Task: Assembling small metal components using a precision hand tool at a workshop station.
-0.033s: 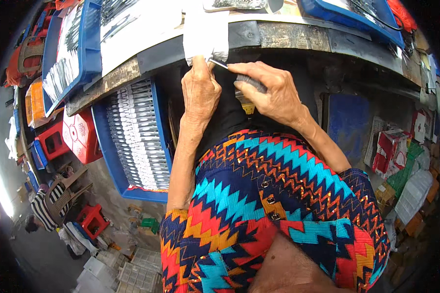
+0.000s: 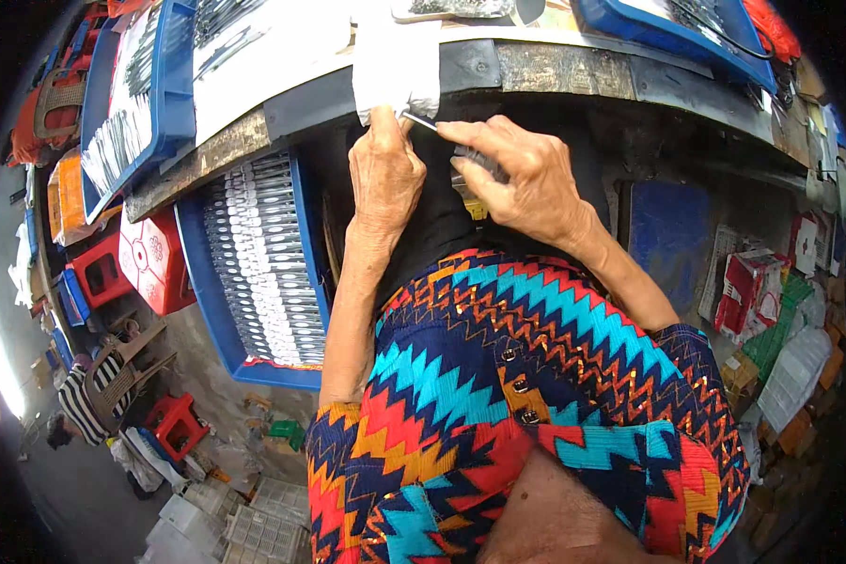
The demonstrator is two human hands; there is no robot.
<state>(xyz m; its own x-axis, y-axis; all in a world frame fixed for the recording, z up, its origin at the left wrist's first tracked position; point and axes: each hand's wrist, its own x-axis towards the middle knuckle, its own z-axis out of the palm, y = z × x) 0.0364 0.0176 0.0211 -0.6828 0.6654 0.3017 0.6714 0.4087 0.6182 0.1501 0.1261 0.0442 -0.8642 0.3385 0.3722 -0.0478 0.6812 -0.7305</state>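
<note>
My left hand (image 2: 385,174) is closed at the front edge of the bench, its thumb and fingertips pressed against the hanging end of a white cloth (image 2: 397,70). Any small piece pinched there is hidden by the fingers. My right hand (image 2: 522,174) curls around a tool with a grey handle (image 2: 484,158); what looks like its slim shiny metal shaft (image 2: 423,121) reaches left to the left fingertips. Below the bench, left of my left forearm, a blue tray (image 2: 218,315) holds rows of shiny metal spoon-like pieces (image 2: 277,240).
On the bench (image 2: 564,73), another blue tray (image 2: 171,99) of thin metal pieces stands left, and a blue tray (image 2: 649,36) stands right. Red stools (image 2: 177,425) are at left. Boxes and crates (image 2: 752,296) crowd the right. A person in a striped top (image 2: 86,399) sits far left.
My right hand has shifted very slightly, its fingers changing position around the grey handle. My left hand and the cloth look the same.
</note>
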